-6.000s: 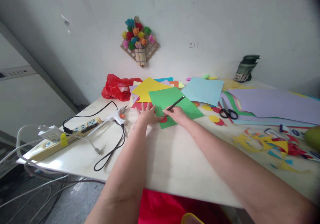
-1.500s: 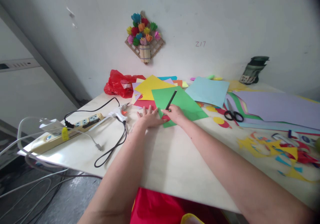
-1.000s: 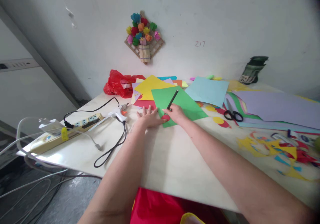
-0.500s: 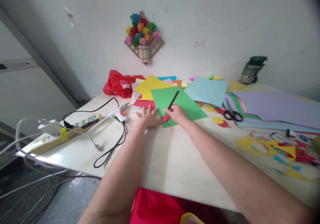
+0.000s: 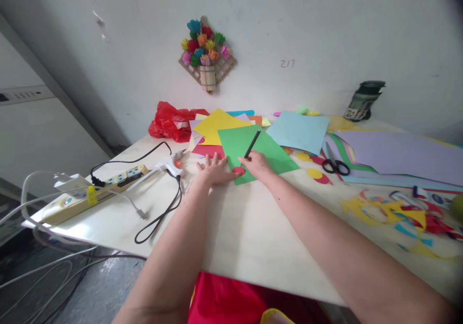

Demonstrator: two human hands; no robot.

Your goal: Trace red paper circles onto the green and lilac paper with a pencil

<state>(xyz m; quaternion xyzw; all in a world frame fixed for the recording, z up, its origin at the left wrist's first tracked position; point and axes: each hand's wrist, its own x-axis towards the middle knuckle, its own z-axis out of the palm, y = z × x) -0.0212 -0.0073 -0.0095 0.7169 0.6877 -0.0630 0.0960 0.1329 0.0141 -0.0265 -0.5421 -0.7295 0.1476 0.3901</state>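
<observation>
Head view, and the slim black pen point(image 5: 252, 143) slants up and rightward, its long axis tilted off the green paper sheet point(image 5: 261, 145), lower end by the small red paper disc point(image 5: 238, 170). The right hand point(image 5: 256, 164) has its grip pinching that pen; the left hand point(image 5: 214, 170), fingers spread, presses down beside the disc on the pale tabletop point(image 5: 246, 237).

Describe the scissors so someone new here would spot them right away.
On the table, right of the green sheet, find the big paper stack. The scissors lie at its left end. Black loop handles set them apart from the bright paper around.
</observation>
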